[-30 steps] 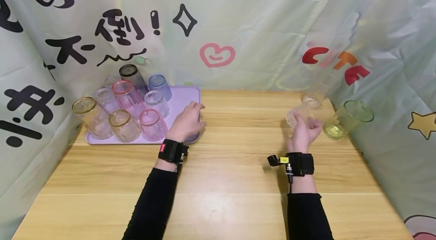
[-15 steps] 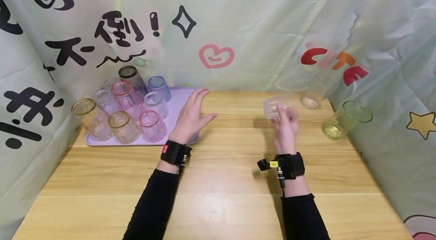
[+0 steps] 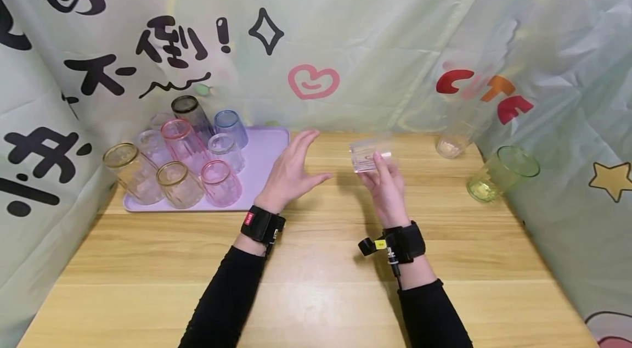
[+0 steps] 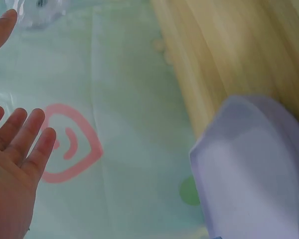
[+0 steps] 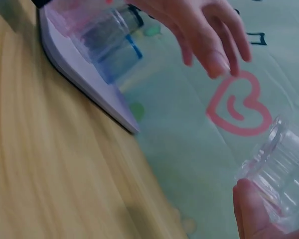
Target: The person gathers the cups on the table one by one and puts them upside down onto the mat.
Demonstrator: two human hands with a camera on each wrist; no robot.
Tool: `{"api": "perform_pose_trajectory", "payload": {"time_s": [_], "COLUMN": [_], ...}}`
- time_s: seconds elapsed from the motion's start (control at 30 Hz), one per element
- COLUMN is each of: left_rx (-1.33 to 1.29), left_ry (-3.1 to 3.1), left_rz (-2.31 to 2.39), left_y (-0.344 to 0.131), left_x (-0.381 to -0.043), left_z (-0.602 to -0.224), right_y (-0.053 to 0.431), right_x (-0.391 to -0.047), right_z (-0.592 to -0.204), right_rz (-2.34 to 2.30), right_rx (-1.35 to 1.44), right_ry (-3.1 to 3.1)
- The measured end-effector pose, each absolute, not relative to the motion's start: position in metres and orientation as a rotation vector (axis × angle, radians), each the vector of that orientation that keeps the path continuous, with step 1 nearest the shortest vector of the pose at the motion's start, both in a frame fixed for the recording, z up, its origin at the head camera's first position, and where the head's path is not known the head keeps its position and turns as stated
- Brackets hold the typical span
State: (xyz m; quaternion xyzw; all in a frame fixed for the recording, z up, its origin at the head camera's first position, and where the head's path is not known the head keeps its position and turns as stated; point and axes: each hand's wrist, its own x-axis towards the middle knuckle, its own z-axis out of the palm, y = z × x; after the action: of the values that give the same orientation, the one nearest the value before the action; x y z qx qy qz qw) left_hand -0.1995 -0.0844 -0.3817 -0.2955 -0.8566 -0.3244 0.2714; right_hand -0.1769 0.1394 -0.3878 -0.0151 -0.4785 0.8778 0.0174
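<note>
My right hand grips a small clear glass above the middle of the table, the glass tipped on its side. In the right wrist view the thumb lies along the wall of that clear glass. My left hand hovers by the right edge of the purple tray, fingers and thumb spread, holding nothing. In the left wrist view the left hand is apart from the glass, which shows at the top left corner.
Several upside-down glasses fill the tray's left and middle, among them a pink glass, a blue glass and an amber glass. At the table's right stand a tall clear glass and a green glass. Printed cloth hangs behind.
My right hand has carried the clear glass leftward from beside the green glass and tipped it over. My left hand has moved right from the tray's edge and spread its fingers.
</note>
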Motion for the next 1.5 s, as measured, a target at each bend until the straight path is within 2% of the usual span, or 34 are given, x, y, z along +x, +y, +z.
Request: {"api": "perform_pose_trajectory", "payload": {"time_s": [0.47,0.93,1.5], "left_rx": [-0.922,-0.962,-0.815], "left_ry": [-2.324,-2.305,-2.108], "left_rz": [-0.872,-0.927,-0.935], "left_y": [-0.073,-0.071,-0.093], "left_x": [-0.196,-0.195,-0.195], "left_z": [-0.383,-0.383,-0.367], "right_y": [0.1,0.092,0.095], "right_x": [-0.164,-0.16,-0.174], "right_z": [-0.393,-0.395,-0.39], "right_rz": [2.791,2.796,2.492], "right_rx": [0.075,0.161,0.425], "right_ry": [-1.658,-1.718,-1.871]}}
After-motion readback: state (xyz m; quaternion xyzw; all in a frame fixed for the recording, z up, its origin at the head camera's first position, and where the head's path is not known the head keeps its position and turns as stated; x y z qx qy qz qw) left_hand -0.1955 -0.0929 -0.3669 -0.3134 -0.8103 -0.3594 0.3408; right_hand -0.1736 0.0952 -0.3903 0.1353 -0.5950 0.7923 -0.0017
